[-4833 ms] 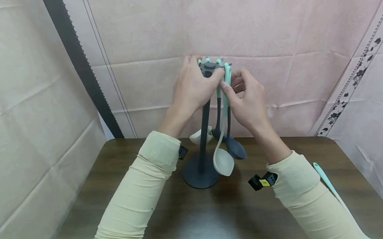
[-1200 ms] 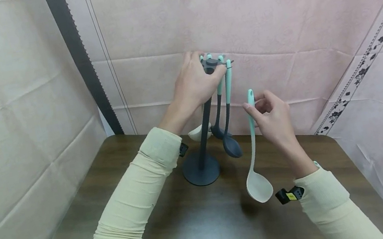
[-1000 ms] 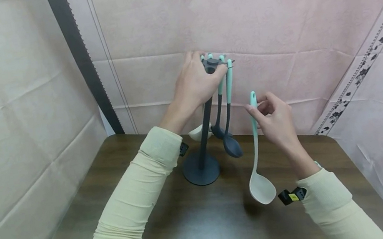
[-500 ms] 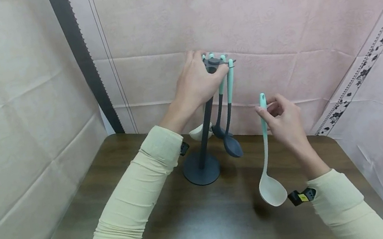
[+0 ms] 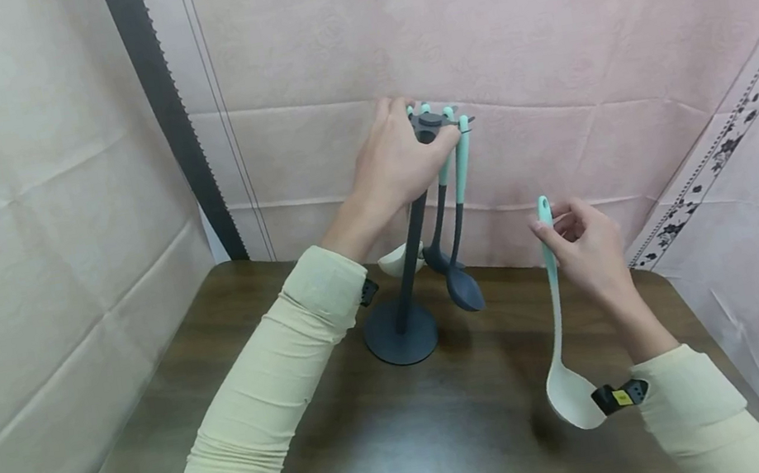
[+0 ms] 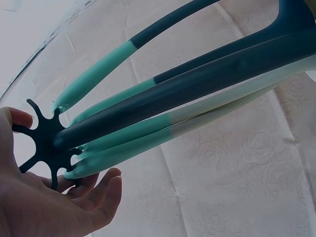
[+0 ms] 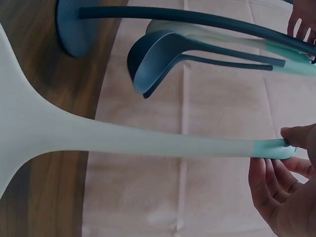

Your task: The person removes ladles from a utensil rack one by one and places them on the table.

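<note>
My left hand grips the hooked top of a dark utensil stand; in the left wrist view my thumb and fingers reach around the star-shaped hook ring. To the right, my right hand pinches a pale ladle near the top of its mint handle, and it hangs bowl down above the table. In the right wrist view, the ladle's shaft runs left from my thumb and fingers. From the stand hang a dark spoon, a dark ladle and pale utensils, with a white bowl partly behind the pole.
The stand's round base rests on a brown wooden table. Pale cloth walls close in the back and both sides, with a dark strip at the back left corner.
Earlier the pale ladle was at the stand with both hands close together. My right hand has carried it away to the right and lower. The left hand has kept its hold on the stand.
</note>
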Demonstrator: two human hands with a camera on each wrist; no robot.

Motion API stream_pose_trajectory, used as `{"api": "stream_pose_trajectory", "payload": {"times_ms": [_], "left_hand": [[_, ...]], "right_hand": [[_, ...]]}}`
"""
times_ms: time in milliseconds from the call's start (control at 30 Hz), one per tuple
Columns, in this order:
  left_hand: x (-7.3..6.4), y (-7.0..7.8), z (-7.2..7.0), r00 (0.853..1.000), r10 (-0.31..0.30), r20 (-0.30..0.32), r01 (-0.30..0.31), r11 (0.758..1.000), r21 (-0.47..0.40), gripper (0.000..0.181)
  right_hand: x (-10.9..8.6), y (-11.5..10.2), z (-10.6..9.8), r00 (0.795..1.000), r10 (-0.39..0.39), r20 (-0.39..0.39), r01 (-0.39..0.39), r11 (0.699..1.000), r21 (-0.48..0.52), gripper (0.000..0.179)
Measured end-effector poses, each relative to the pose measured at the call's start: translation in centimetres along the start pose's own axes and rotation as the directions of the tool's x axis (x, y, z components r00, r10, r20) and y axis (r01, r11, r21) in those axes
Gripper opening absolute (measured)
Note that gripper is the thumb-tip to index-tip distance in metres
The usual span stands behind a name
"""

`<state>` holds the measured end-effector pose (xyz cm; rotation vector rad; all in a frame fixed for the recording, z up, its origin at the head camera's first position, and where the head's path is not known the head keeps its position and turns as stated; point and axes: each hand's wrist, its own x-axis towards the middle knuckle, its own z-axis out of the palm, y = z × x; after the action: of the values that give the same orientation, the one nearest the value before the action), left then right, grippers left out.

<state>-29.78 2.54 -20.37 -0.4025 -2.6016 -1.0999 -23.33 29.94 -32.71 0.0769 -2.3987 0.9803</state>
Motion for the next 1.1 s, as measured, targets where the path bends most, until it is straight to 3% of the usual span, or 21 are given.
{"api": "stream_pose_trajectory", "payload": {"times_ms": [367,1100], "left_hand": [[0.0,0.1,0.1,1.000,-0.004,-0.003,0.004,1.000,-0.006,0.073],[-0.1,0.1,0.3,1.000,0.001,-0.024,-0.001,1.000,-0.016,0.070]], "right_hand": [[-0.8,3.2,-1.6,1.000,0.018,-0.002,-0.018,0.993,-0.120,0.031],[-2.2,10.2,-3.3,0.985,0.155,0.080,-0.131,0.960,-0.249,0.031]]}}
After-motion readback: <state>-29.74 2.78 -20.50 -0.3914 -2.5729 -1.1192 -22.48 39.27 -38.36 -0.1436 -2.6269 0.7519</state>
